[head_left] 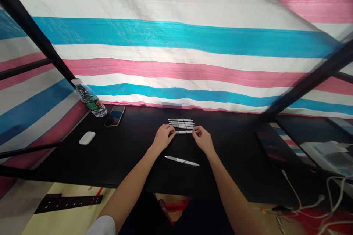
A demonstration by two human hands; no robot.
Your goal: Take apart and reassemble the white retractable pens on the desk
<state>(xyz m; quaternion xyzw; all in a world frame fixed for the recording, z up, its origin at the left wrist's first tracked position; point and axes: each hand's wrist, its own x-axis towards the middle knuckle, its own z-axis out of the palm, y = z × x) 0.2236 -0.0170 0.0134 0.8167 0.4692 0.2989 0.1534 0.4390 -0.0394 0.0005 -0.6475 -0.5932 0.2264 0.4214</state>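
A white pen [184,132] lies crosswise between my hands, just in front of a row of several similar pens [181,122] on the black table. My left hand [163,136] pinches its left end, fingers closed. At the other end, my right hand [203,137] has its thumb and fingertips closed on the pen. Nearer to me, another white pen [182,161] with a grey grip rests by itself on the table, slightly slanted, between my forearms.
On the left of the black table [124,161] are a water bottle [92,99], a phone [115,116] and a white earbud case [87,138]. A dark flat device [270,147] lies at right, near white cables [295,191]. Striped sheeting [176,40] hangs behind.
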